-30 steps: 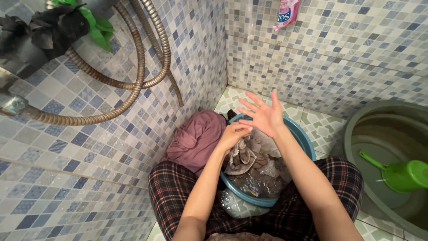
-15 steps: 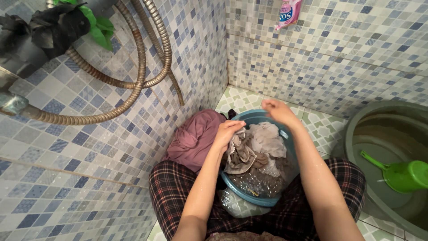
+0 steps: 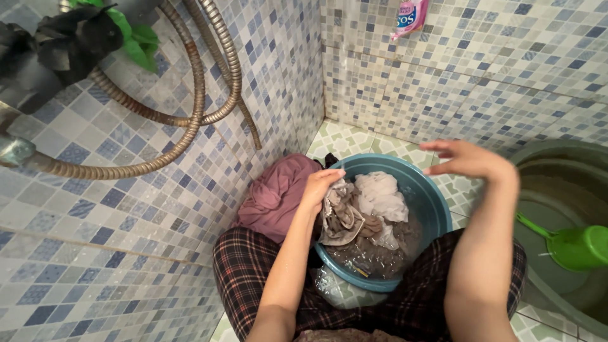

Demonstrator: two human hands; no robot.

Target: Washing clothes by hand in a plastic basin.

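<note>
- On the far left I see a metal shower hose (image 3: 190,120) hanging in loops on the mosaic tile wall (image 3: 126,209).
- Next comes a mauve cloth (image 3: 278,193), heaped between the wall and the blue basin (image 3: 430,202), touching the basin's left rim.
- My left hand (image 3: 320,185) is closed on the edge of the wet grey-beige garment (image 3: 345,215), at the basin's left rim; the fingers pinch a fold of it.
- The garment lies in the basin, half lifted out of the murky water, with a paler cloth (image 3: 380,196) just beside it. I judge it soft, limp, heavy with water and a little slippery; a thick bunched fold is the best place to hold.
- My right hand (image 3: 472,158) hovers open and empty, fingers spread, above the basin's right rim.
- On the far right stands a large grey tub (image 3: 557,158) with a green scoop (image 3: 573,247) inside.
</note>
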